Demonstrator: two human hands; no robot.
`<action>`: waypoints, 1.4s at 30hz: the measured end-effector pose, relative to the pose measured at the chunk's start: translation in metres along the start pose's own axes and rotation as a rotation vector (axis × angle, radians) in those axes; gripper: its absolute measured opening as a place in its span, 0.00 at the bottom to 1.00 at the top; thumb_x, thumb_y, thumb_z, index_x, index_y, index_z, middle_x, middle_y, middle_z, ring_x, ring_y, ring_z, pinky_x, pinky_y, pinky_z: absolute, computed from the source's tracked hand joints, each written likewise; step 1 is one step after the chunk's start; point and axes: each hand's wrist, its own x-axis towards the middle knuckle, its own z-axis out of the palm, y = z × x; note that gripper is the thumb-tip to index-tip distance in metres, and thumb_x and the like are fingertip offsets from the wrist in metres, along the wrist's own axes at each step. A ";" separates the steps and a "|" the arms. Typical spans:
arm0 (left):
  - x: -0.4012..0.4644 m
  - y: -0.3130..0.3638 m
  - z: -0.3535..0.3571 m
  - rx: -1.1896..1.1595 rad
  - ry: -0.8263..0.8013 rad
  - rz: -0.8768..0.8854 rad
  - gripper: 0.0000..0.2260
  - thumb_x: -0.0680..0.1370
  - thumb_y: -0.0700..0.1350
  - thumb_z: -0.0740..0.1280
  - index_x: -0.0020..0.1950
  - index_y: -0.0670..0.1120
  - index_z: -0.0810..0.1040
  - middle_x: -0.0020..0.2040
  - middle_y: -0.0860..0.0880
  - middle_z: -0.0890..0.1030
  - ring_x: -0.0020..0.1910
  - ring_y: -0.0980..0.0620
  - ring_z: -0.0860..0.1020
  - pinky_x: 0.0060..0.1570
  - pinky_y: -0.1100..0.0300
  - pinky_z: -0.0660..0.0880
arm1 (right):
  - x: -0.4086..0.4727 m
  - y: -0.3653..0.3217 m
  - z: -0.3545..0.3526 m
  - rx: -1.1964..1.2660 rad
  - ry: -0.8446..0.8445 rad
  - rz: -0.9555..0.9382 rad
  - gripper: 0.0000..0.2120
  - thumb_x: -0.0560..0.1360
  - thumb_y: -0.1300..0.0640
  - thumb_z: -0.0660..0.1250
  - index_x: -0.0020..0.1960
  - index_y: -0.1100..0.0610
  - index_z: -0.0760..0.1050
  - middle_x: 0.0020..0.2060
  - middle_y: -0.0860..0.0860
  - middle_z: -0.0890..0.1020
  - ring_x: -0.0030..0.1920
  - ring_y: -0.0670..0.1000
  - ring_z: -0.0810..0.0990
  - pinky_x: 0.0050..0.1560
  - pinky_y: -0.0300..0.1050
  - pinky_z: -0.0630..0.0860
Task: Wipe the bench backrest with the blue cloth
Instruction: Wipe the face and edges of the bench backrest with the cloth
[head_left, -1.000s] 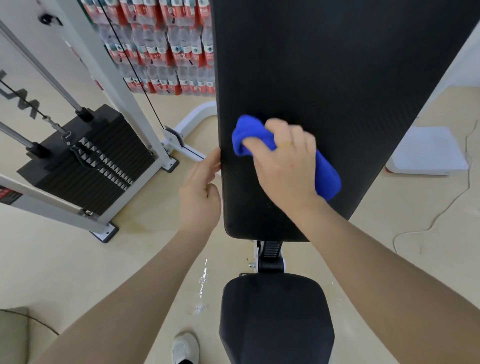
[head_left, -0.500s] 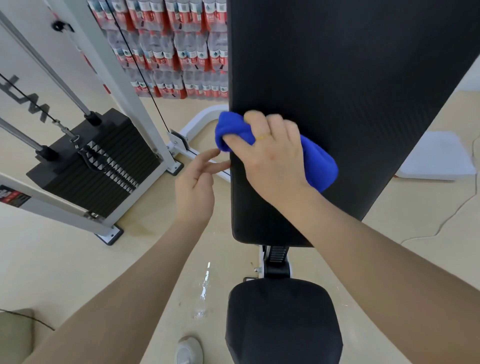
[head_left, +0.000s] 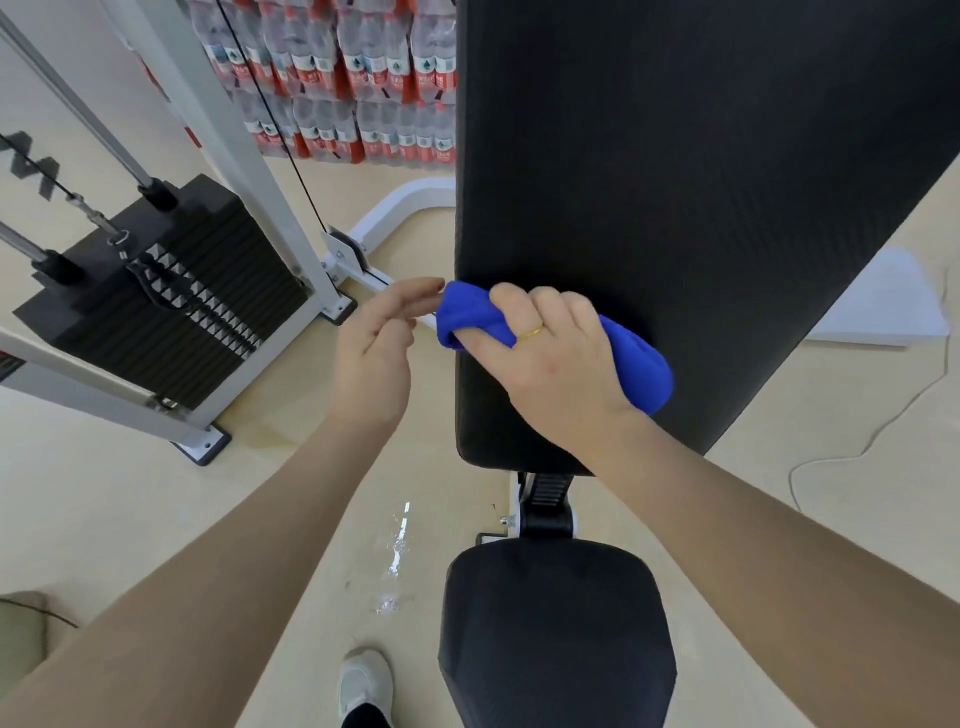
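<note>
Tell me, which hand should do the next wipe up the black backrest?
The right hand, most likely. It already presses the blue cloth against the backrest near its left edge. The left hand is open and holds nothing, hovering beside the backrest over the floor.

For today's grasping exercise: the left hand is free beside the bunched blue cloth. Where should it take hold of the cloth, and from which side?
Take the bunched blue cloth at its rounded end overhanging the left edge of the black padded backrest, coming in from the left. The right hand covers the cloth's middle, and the rest lies flat on the pad, so only this end probably gives the open left hand a pinch grip.
</note>
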 end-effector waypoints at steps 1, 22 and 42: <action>0.001 0.001 0.001 -0.016 0.005 -0.007 0.23 0.69 0.31 0.51 0.56 0.45 0.77 0.47 0.54 0.81 0.48 0.65 0.77 0.51 0.71 0.72 | 0.006 0.004 -0.001 -0.001 0.057 0.018 0.12 0.75 0.64 0.60 0.49 0.51 0.79 0.45 0.54 0.79 0.36 0.54 0.74 0.39 0.48 0.68; -0.032 -0.048 0.026 0.338 -0.026 0.036 0.33 0.71 0.28 0.54 0.73 0.52 0.63 0.58 0.54 0.72 0.51 0.71 0.67 0.50 0.83 0.59 | -0.061 0.009 0.021 0.021 -0.055 0.012 0.19 0.67 0.66 0.67 0.55 0.50 0.78 0.53 0.57 0.66 0.42 0.56 0.66 0.43 0.50 0.64; -0.063 -0.061 0.070 0.407 0.028 0.029 0.41 0.69 0.32 0.63 0.76 0.47 0.44 0.76 0.48 0.56 0.71 0.52 0.56 0.61 0.77 0.50 | -0.133 0.012 0.020 0.005 -0.455 -0.140 0.19 0.59 0.65 0.73 0.48 0.53 0.80 0.51 0.58 0.75 0.38 0.57 0.75 0.39 0.50 0.73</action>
